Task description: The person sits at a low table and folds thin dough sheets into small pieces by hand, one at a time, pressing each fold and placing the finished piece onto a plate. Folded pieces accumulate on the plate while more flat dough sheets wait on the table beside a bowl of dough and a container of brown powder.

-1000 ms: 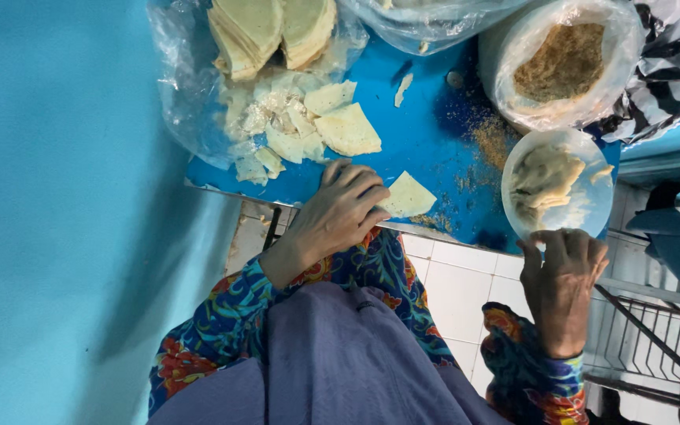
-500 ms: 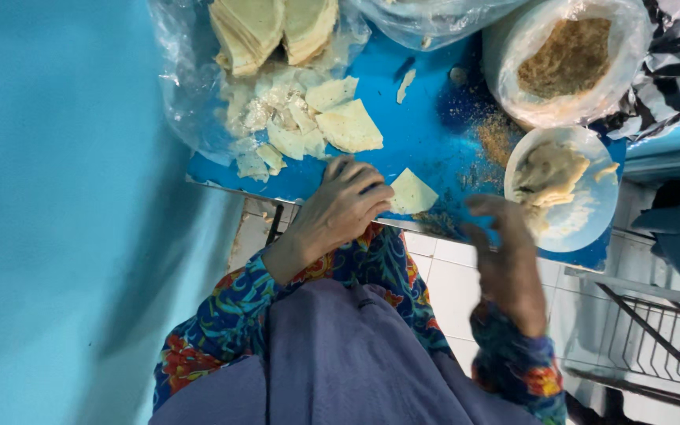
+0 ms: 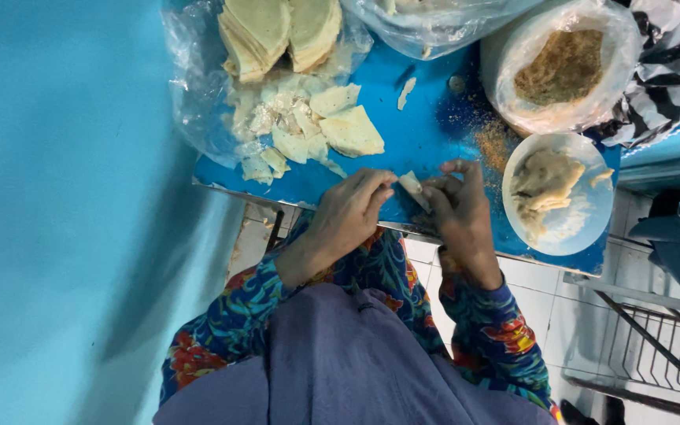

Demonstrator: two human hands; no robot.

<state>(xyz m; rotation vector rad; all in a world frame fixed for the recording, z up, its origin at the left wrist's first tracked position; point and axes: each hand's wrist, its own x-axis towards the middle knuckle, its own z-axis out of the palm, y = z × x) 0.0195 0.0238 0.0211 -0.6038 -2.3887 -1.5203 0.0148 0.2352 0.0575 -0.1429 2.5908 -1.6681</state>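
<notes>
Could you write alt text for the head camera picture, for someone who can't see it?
Seen from above, a person's left hand and right hand pinch a small pale dough wrapper over a blue table. Nearby lie cut wrapper pieces, a white bowl of filling and a bag of brown crumbs.

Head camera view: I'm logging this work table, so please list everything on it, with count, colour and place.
Table: one, blue top, centre.
Wrapper stacks: two, pale cream, in a clear bag, top left.
Folded pieces: a loose pile, cream, below the stacks.
Filling bag: one, clear, brown crumbly contents, top right.
Bowl: one, white, holding pale dough, right edge.
Striped cloth: one, black and white, far right.
Wrapper piece: one, cream, held between both hands.
Left hand: on the piece.
Right hand: on the piece.
</notes>
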